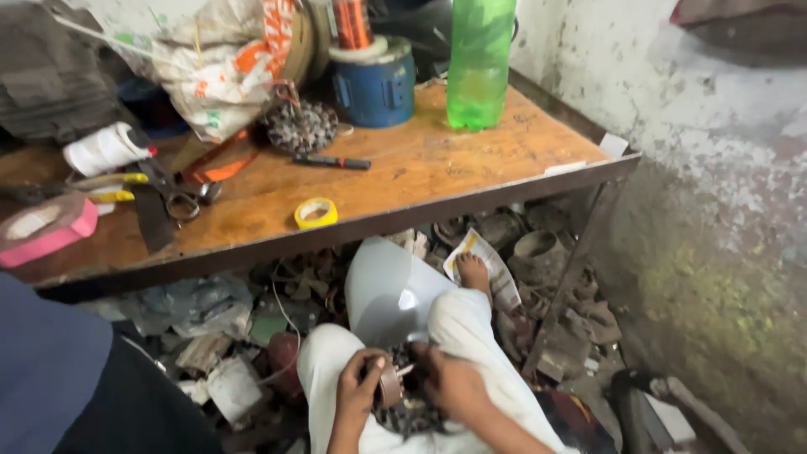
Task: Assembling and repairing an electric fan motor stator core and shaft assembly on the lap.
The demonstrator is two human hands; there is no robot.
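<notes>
Left hand: curled, fingers closed round a roll of brown tape, which it holds upright on edge over the lap. Right hand: back turned to the camera, fingers bent down onto a dark round wound metal part that rests on the lap between the two hands; whether those fingers pinch anything cannot be told. The tape sits just above that part, touching or nearly touching it.

Head view, lower half. The person sits on the floor in white trousers, one bare foot stretched forward onto a printed paper under the bench. A sheet of pale plastic film lies curved beside the knee. Scrap metal and old rusty parts are heaped under the bench. A second person's blue sleeve fills the lower left corner.

Head view, upper half. A wooden bench carries:
- a small yellow tape roll, near the front edge;
- a pink tape roll, far left;
- scissors, beside a yellow-handled tool;
- a black pen-like tool, mid-bench;
- a round wound core;
- a blue spool with a coil of copper wire standing on it;
- a green plastic bottle, upright, at the back;
- a white printed sack;
- a white rolled bundle.

A stained plaster wall closes the right side.
</notes>
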